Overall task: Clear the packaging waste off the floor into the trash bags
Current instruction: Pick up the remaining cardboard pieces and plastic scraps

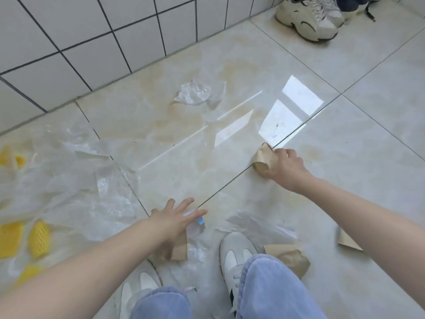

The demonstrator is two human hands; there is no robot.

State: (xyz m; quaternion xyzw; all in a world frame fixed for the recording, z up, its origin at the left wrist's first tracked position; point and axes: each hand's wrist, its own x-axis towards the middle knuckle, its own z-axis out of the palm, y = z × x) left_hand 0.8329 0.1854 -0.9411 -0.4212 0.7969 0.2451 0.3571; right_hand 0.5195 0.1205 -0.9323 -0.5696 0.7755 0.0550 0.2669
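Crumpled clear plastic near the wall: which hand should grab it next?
Left, probably. The left hand is open and holds nothing; the right hand already grips brown paper. The clear plastic lies ahead of both.

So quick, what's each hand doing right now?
Left hand: open, fingers spread over clear plastic wrap.
Right hand: gripping crumpled brown paper.

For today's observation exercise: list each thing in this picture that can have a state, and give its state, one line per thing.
right hand: gripping crumpled brown paper on the floor
left hand: fingers spread, holding nothing
clear plastic scrap: crumpled, loose by the wall
brown paper by the right shoe: crumpled, untouched
yellow foam nets: lying under clear plastic sheeting
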